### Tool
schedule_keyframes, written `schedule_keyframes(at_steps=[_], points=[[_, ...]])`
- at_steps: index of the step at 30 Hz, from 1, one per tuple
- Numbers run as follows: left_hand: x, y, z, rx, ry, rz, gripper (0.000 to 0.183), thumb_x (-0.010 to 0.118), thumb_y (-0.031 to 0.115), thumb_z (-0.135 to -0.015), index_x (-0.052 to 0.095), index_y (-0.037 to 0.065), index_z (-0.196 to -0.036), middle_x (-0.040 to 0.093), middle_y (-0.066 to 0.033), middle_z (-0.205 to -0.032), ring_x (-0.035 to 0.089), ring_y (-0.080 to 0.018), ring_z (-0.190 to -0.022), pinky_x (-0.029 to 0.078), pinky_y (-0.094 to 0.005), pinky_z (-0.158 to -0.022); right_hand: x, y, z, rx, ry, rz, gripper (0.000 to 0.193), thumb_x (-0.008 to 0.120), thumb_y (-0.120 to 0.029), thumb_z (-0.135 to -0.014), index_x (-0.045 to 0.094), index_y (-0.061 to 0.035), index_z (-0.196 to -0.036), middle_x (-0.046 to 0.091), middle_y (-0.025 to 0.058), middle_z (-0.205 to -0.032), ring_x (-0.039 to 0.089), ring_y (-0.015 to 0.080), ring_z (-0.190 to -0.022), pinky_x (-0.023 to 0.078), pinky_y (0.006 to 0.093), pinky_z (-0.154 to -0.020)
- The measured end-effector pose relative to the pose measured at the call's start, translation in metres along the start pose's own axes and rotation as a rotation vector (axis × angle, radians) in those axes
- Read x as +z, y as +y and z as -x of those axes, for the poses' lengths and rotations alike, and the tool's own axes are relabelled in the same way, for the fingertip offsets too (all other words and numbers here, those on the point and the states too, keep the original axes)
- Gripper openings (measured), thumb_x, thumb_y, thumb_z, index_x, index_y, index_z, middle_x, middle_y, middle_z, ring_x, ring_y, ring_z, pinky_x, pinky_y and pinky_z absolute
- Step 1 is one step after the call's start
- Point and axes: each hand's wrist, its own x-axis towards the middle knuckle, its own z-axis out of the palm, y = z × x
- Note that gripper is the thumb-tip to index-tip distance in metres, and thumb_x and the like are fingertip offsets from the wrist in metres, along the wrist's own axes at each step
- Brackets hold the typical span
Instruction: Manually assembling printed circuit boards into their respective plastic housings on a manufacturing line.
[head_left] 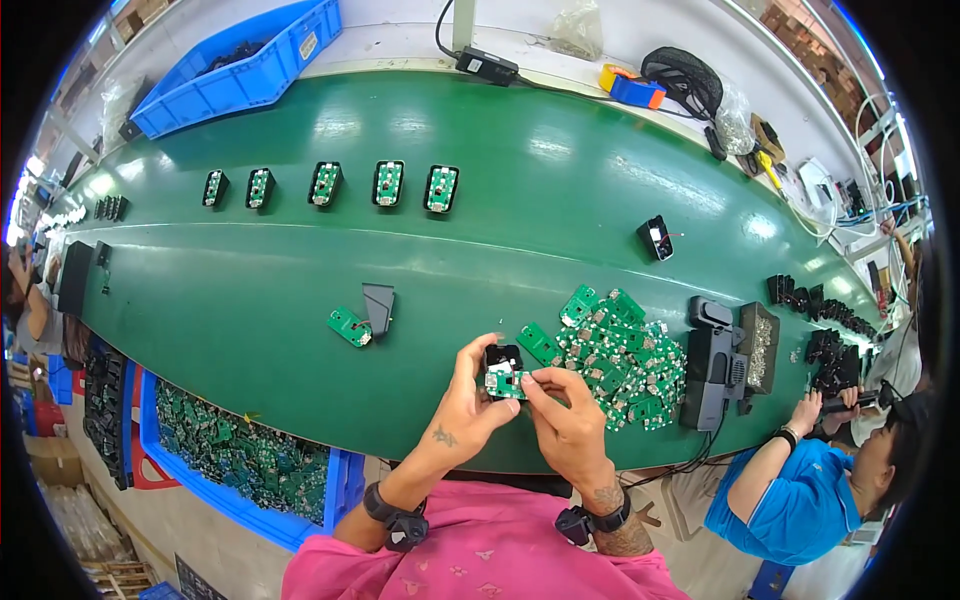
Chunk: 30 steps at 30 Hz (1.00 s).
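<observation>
Near the front edge of the green bench, my left hand (462, 402) grips a small black plastic housing (493, 355) by its sides. A green circuit board (508, 385) lies at the near end of the housing's opening, and the fingers of my right hand (570, 418) pinch its right edge. How far the board sits inside is hidden by my fingers. Just right of my hands spreads a heap of loose green circuit boards (625, 375). Left of them, one more board (347, 327) lies against a dark grey wedge-shaped part (379, 308).
Several black housings with boards inside (388, 184) stand in a row farther back. One housing with a red wire (655, 238) lies back right. A dark grey device (710, 365) and a tray of small parts (760, 350) bound the heap. A blue-shirted co-worker (790, 500) sits right.
</observation>
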Motion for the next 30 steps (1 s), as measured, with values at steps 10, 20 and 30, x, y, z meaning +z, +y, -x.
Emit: schedule_keyframes(at_steps=[10,20,30], points=[[0.006,0.002,-0.001,-0.032,-0.003,0.043,0.056,0.055,-0.008,-0.091,0.040,0.004,-0.144,0.054,-0.0109,-0.130,0.055,-0.0158,-0.117,0.050,-0.0300,-0.097,-0.008,-0.008,-0.014,0.199,0.021,-0.147,0.024,0.070,-0.005,-0.085,0.074,-0.0036,-0.108,0.057,0.0139,-0.128,0.055,0.0292,-0.121,0.045,0.0423,-0.102],[0.016,0.001,0.003,0.062,0.041,-0.061,0.057,0.055,-0.008,-0.093,0.041,0.004,-0.147,0.056,-0.0083,-0.127,0.058,-0.0101,-0.108,0.050,-0.0241,-0.088,0.011,-0.014,-0.006,0.248,0.142,-0.212,0.008,0.069,-0.008,-0.088,0.072,-0.0022,-0.094,0.055,0.0128,-0.127,0.052,0.0259,-0.116,0.045,0.0374,-0.095],[0.012,0.021,0.005,0.145,0.010,-0.169,0.056,0.055,-0.015,-0.089,0.045,-0.003,-0.142,0.053,-0.0112,-0.138,0.057,-0.0158,-0.119,0.047,-0.0302,-0.101,-0.017,-0.032,-0.022,0.098,-0.027,0.044,0.006,0.069,-0.004,-0.083,0.064,-0.0027,-0.086,0.061,0.0098,-0.079,0.060,0.0303,-0.070,0.045,0.0400,-0.066]])
